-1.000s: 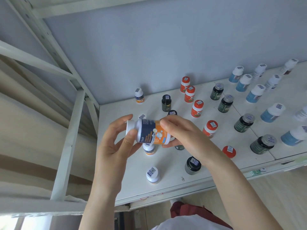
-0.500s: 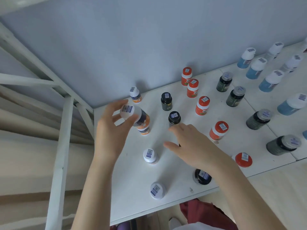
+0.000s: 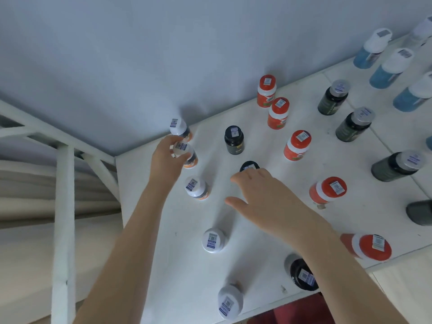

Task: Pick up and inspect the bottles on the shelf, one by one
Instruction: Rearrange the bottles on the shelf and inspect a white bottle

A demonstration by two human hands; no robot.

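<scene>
Two arms come up from the bottom of the frame onto the white shelf (image 3: 161,253). My L hand (image 3: 166,160), upper left of centre, has fingers and thumb curled round the cap of the white-capped bottle (image 3: 188,157) w/ the orange and dark label. That bottle is about upright, base at shelf level near the back left corner; can't tell if it's resting or just off the surface. Just behind it, by the wall, stands a second white-capped bottle (image 3: 178,127). My R hand (image 3: 264,195), mid-frame, is palm down, fingers spread and loose, holding nothing. Its thumb sticks out to the left, and its fingertips lie over the near edge of a black-capped bottle (image 3: 249,165); touching or not, can't tell. R forearm runs to the lower right corner, crossing another black bottle (image 3: 301,274) near the shelf's front edge. Red-capped bottles (image 3: 298,145) stand right of centre, blue bottles (image 3: 388,69) upper right.
</scene>
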